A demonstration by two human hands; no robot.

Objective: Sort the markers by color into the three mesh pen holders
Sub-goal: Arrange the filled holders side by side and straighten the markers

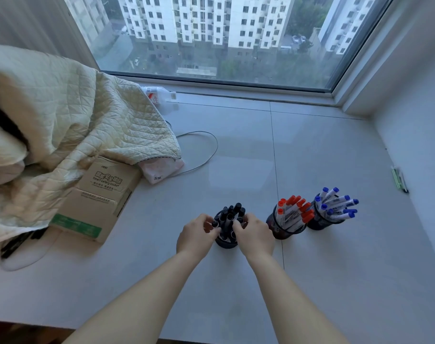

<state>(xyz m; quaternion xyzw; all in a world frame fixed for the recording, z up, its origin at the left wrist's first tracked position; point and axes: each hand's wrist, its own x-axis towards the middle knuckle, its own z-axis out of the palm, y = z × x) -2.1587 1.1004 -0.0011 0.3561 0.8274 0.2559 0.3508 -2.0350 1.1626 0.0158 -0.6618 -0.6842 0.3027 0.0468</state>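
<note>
While the black markers (230, 216) stand crowded in the leftmost mesh holder (226, 243) on the sill (236, 155), the left hand (195, 235) and right hand (253, 234) curl their fingers among them, pinching barrels. A hard tug could tip that holder, or knock the red markers (294, 209) just beside; blue markers (335, 203) stand farther right.

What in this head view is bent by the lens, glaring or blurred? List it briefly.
Head view: the wide-angle lens bows the window frame and the buildings outside; daylight leaves a pale sheen on the sill; the left hand and right hand at the black markers look slightly soft; the red markers and blue markers read clearly.
</note>
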